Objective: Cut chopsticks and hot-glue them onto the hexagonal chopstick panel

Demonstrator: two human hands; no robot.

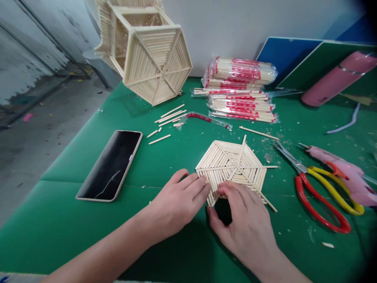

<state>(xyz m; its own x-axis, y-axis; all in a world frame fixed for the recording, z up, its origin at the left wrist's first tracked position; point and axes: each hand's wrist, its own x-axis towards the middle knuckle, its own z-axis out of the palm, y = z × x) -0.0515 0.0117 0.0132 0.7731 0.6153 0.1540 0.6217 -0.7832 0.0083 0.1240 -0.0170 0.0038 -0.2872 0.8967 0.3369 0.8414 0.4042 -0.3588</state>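
Observation:
A flat, web-patterned panel of wooden sticks (226, 157) lies on the green table, with a few longer sticks jutting past its edge. My left hand (179, 200) holds the panel's left corner, fingers bent together over it and the thumb hidden underneath. At the near corner, my right hand (244, 224) curls with thumb and fingertips on the edge sticks. A dark gap shows between that thumb and fingers. My fingers hide part of the panel's near side.
Behind stand a stick-built lantern-like frame (159, 59) and wrapped chopstick bundles (240, 72). Loose sticks (171, 116) and a phone (110, 165) lie left. Rightward are red-and-yellow-handled pliers (300, 167), a pink glue gun (341, 165) and a pink bottle (335, 80).

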